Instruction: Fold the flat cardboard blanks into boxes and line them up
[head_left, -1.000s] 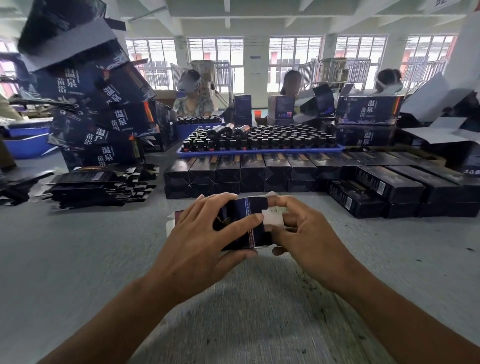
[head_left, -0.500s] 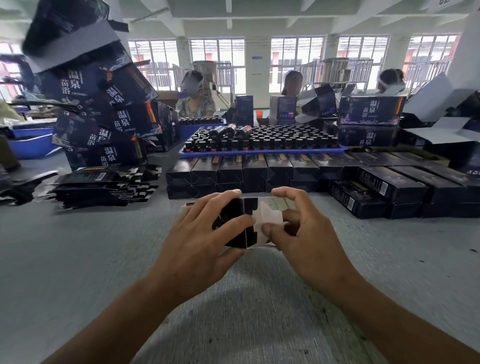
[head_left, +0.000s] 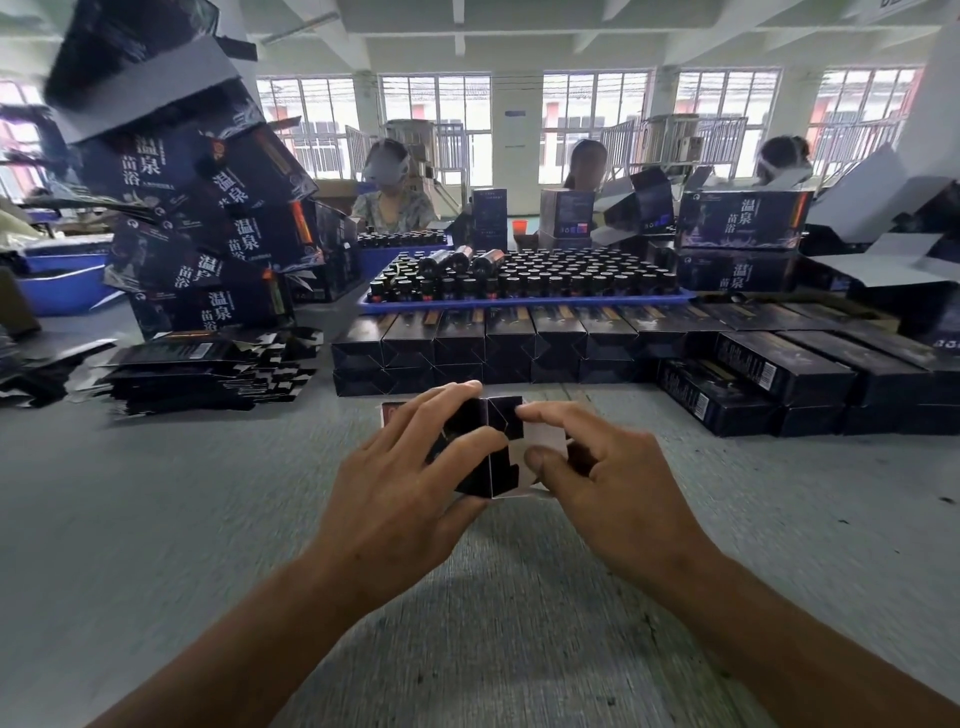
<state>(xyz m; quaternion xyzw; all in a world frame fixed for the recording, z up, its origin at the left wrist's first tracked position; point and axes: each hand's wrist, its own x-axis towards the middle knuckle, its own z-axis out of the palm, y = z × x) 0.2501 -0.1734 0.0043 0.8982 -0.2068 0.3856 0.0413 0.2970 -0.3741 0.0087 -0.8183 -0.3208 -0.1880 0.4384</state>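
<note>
Grey table (head_left: 156, 519) — both hands (head_left: 395, 499) clasp box (head_left: 493, 447).

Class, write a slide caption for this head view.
Both hands fold a dark box before rows of finished boxes.

- Box being folded (head_left: 488, 447): dark printed card, one end toward us. We see its dark flaps partly turned in and a pale inner flap showing on the right. The left hand (head_left: 410, 493) grips its left side; the right hand (head_left: 608, 488) pinches the pale flap.
- Finished boxes (head_left: 483, 345): dark, closed, lined up two high just beyond the hands.
- Flat blanks (head_left: 208, 374): a loose dark stack, beyond and left of the left hand.
</note>
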